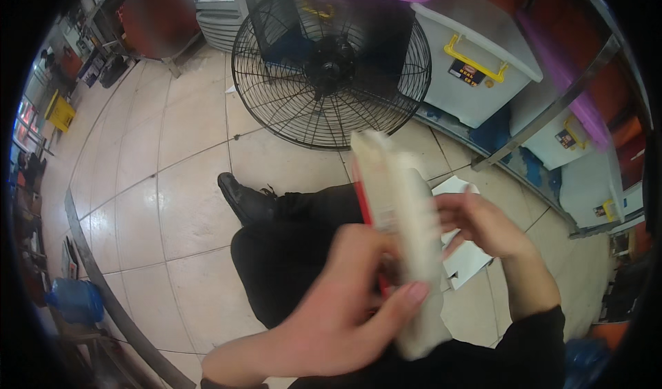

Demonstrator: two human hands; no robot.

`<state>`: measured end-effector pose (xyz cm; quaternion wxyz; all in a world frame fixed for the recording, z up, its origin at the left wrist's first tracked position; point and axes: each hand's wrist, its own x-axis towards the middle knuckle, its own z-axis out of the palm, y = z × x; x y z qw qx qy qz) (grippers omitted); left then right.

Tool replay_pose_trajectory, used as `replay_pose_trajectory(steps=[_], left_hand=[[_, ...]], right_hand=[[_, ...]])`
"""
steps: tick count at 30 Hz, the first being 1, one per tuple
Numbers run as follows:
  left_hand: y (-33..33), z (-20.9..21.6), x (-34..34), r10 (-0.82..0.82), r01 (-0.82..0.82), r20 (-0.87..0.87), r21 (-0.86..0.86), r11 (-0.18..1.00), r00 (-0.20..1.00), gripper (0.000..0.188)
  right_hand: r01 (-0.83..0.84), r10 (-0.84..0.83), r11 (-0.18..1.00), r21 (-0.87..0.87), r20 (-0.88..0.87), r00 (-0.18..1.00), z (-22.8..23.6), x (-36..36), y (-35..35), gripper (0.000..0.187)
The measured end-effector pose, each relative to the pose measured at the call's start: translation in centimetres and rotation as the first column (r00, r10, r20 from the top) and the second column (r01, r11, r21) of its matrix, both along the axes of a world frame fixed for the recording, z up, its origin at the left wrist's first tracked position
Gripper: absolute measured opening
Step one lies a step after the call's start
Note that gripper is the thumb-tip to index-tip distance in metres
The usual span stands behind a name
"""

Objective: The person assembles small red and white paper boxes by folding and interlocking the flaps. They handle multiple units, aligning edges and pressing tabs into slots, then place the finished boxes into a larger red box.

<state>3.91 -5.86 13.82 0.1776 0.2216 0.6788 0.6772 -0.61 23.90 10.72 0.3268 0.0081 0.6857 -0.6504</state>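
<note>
A long, off-white object (407, 203) with a red side is held up before me, smeared by motion; it may be a flat package, but its kind is unclear. My left hand (352, 306) is closed around its lower part, thumb across the near face. Just right of it is my right hand (489, 227), its fingers stretched and slightly apart toward the object's edge. Whether those fingertips touch it I cannot tell. Beneath my right hand, a white sheet or flattened piece of card (472, 261) lies on the floor.
A black wire-caged fan (331, 68) stands ahead. Lidded white bins (476, 51) with yellow handles fill a metal rack (545, 106) at right. My black shoe (248, 199) rests on the tiled floor (186, 216). A blue water jug (76, 299) is at far left.
</note>
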Motion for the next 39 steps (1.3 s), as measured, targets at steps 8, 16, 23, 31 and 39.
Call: replay_pose_trajectory(steps=[8, 16, 23, 31, 39], left_hand=[[5.1, -14.8, 0.3, 0.375, -0.385, 0.138, 0.053, 0.921, 0.917, 0.041], [4.6, -26.5, -1.2, 0.42, -0.413, -0.012, -0.2, 0.888, 0.908, 0.052], [8.2, -25.4, -0.3, 0.253, -0.329, -0.211, -0.624, 0.709, 0.944, 0.08], [9.4, -24.2, 0.5, 0.033, -0.329, -0.482, -0.545, 0.771, 0.876, 0.078], [-3.8, -21.9, -0.3, 0.48, -0.907, -0.783, -0.251, 0.337, 0.395, 0.073]], right_hand=[[0.68, -0.657, 0.669, -0.3, 0.189, 0.73, -4.6, 4.8, 14.8, 0.081], [0.479, -0.446, 0.863, -0.161, 0.199, 0.872, -11.9, 5.3, 22.7, 0.059], [0.496, -0.485, 0.868, 0.006, 0.218, 0.847, -12.7, 3.7, 21.3, 0.056], [0.508, -0.501, 0.861, 0.032, 0.234, 0.834, -15.7, 5.0, 21.7, 0.056], [0.559, -0.529, 0.824, -0.092, 0.227, 0.818, -18.2, 6.3, 22.0, 0.056]])
